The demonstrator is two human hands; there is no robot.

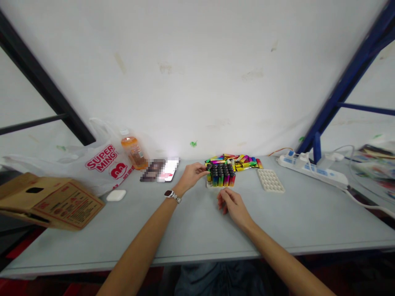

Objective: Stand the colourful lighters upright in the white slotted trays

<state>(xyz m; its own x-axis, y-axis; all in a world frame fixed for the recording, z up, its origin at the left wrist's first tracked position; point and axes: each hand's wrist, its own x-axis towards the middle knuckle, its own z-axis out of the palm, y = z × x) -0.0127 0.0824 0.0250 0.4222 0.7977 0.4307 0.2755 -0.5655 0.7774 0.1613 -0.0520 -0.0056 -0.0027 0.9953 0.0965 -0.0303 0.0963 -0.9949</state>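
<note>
Head view: left hand [194, 174] reached forward, fingers against the left side of the white tray packed with upright rainbow-coloured lighters with black tops [221, 175]. Couldn't tell if it gripped or just touched. Right hand [232, 204] sat on the table just in front of that tray, not touching it, fingers curled in toward the thumb; couldn't tell if anything was pinched inside. Silver-banded wristwatch [171, 195] on the left wrist.

The tray stood mid-table, near the wall. Loose pile of rainbow foil lighters [239, 161] lay just behind it. Empty white grid tray [270, 180] lay to its right, apart. Further right, a long white power strip [311, 169]. To the left: lit smartphone [169, 169], orange drink bottle [134, 152], white plastic bag with red lettering [101, 163], small white earbud case [116, 195], brown cardboard box [52, 200]. All on the pale grey table [191, 234].
</note>
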